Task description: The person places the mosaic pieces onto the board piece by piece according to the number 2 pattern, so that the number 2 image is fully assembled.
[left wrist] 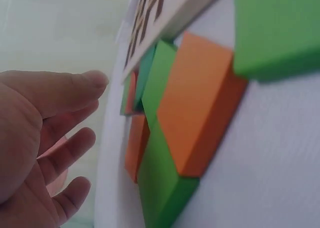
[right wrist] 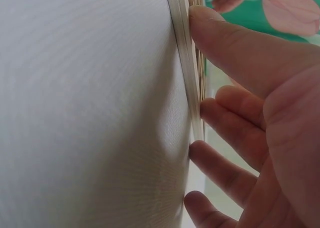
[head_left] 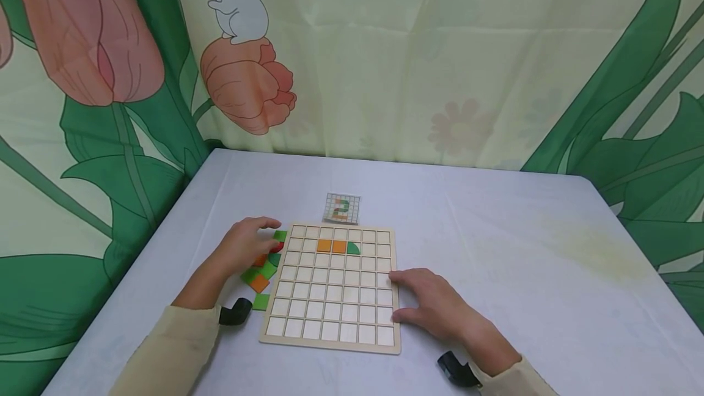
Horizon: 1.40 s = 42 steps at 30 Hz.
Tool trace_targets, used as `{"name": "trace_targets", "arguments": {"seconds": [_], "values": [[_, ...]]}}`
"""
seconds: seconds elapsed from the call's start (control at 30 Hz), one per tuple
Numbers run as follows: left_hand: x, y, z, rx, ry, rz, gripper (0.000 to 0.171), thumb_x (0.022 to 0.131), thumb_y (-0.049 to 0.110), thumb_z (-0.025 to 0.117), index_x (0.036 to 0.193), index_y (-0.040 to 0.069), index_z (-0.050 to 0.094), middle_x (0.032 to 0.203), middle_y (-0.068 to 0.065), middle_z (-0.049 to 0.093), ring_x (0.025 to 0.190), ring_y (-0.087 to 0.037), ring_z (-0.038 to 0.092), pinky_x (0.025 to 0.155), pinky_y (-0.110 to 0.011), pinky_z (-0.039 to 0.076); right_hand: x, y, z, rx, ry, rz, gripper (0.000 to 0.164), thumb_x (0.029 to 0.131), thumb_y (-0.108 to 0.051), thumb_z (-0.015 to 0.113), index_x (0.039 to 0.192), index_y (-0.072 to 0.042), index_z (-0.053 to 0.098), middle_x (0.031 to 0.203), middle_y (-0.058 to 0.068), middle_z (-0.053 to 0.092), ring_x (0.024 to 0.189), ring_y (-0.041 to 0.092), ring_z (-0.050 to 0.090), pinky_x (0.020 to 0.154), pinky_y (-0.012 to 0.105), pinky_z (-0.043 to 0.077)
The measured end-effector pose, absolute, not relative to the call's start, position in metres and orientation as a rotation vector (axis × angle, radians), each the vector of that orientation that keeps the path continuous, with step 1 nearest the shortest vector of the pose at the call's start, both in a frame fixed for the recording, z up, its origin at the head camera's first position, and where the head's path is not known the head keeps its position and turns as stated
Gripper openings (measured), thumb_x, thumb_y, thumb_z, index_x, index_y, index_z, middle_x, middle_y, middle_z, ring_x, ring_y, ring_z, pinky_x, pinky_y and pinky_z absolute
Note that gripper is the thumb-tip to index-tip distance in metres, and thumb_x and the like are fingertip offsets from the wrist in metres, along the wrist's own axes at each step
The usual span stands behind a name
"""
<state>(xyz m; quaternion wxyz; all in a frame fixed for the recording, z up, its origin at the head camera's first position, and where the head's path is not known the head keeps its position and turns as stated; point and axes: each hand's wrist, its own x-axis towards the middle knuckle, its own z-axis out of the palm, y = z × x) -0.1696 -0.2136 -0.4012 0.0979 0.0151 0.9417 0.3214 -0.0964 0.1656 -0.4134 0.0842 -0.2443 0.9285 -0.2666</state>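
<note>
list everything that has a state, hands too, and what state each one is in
grid board: mostly unfilled
two orange squares: set in adjacent cells
green quarter-circle: set in the cell beside them
loose pieces: outside the board, unplaced
pattern card: face up
left hand: fingers apart, by the loose pieces
right hand: touching the board's edge

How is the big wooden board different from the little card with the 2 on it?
The wooden board is bigger than the card. The board has three pieces lying in its grid; the card shows a picture of a 2. Both have grids with orange and green on them.
</note>
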Motion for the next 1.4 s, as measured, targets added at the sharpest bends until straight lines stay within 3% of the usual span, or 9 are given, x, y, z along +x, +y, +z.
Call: {"name": "trace_targets", "arguments": {"seconds": [0.53, 1.4], "values": [[-0.189, -0.223, -0.414, 0.08, 2.802, 0.914, 0.033, 0.095, 0.015, 0.066, 0.127, 0.005, 0.067, 0.132, -0.017, 0.061, 0.121, -0.036, 0.049, 0.1, -0.052, 0.046, -0.096, 0.165, -0.415, -0.724, 2.771, -0.794, 0.062, 0.082, -0.029, 0.082, 0.135, -0.006, 0.06, 0.133, 0.009, 0.06, 0.127, 0.033, 0.051, 0.105, 0.053, 0.039], [-0.191, -0.219, -0.415, 0.039, 2.798, 0.934, 0.034, 0.095, 0.012, 0.066, 0.127, 0.003, 0.065, 0.129, -0.017, 0.062, 0.117, -0.034, 0.052, 0.098, -0.05, 0.048, -0.096, 0.165, -0.414, -0.704, 2.762, -0.805, 0.062, 0.082, -0.03, 0.083, 0.135, -0.007, 0.06, 0.134, 0.008, 0.06, 0.128, 0.033, 0.051, 0.105, 0.052, 0.039]]}}
